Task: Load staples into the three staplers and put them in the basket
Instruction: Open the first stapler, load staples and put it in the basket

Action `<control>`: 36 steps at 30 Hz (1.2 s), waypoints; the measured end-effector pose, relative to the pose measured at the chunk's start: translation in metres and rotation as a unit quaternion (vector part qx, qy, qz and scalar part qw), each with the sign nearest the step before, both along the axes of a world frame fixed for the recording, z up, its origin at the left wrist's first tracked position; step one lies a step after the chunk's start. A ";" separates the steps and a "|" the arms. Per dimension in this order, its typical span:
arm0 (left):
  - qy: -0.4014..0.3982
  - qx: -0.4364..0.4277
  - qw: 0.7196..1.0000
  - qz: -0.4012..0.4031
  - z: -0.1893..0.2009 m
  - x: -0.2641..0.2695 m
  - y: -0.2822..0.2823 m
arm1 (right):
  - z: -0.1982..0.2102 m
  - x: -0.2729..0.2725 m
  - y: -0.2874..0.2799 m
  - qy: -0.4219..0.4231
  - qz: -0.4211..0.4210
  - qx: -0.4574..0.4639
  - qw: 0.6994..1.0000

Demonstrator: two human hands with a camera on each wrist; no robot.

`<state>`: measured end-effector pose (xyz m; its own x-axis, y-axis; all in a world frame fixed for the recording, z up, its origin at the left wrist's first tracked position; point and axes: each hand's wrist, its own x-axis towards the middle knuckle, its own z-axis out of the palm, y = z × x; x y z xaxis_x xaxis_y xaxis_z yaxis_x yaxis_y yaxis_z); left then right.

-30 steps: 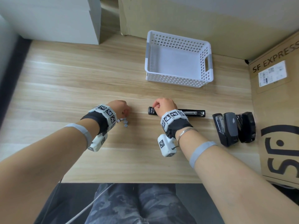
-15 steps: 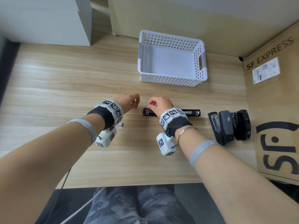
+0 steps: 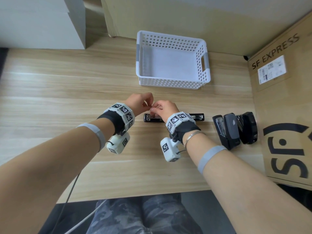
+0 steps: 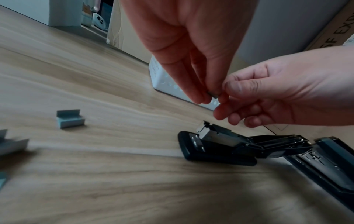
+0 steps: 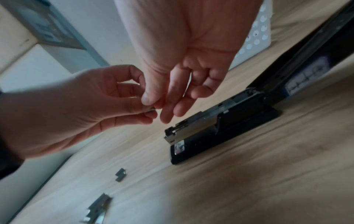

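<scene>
- Here, the left hand [image 3: 138, 103] and right hand [image 3: 164, 109] both pinch a small staple strip [image 4: 213, 94] above the opened stapler [image 3: 196, 117].
- That stapler lies flat on the worktop [image 3: 67, 92], long axis left-right, before the basket [image 3: 172, 81].

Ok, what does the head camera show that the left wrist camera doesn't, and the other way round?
Only the head view shows the two other staplers standing to the right and the inside of the white basket, with nothing in it. Only the left wrist view shows loose staple strips lying on the table. Both show the left hand and right hand meeting above the opened stapler, pinching a small strip of staples.
</scene>
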<state>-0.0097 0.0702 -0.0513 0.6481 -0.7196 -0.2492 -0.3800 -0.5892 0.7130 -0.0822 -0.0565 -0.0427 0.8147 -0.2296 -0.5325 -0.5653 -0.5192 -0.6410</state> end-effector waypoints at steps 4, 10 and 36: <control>0.007 -0.006 1.000 -0.003 0.001 0.001 -0.005 | 0.002 0.000 -0.003 -0.012 -0.027 0.016 0.999; 0.007 -0.011 1.000 -0.005 0.001 0.000 -0.007 | 0.002 0.005 -0.006 -0.013 -0.042 0.030 0.999; 0.045 0.116 0.992 -0.033 -0.024 -0.010 0.010 | -0.009 -0.003 0.003 0.005 0.200 -0.219 0.955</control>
<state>-0.0199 0.0803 -0.0749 0.5694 -0.6759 -0.4679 -0.3644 -0.7177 0.5934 -0.0849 -0.0535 -0.0520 0.8789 -0.1029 -0.4658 -0.2703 -0.9119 -0.3086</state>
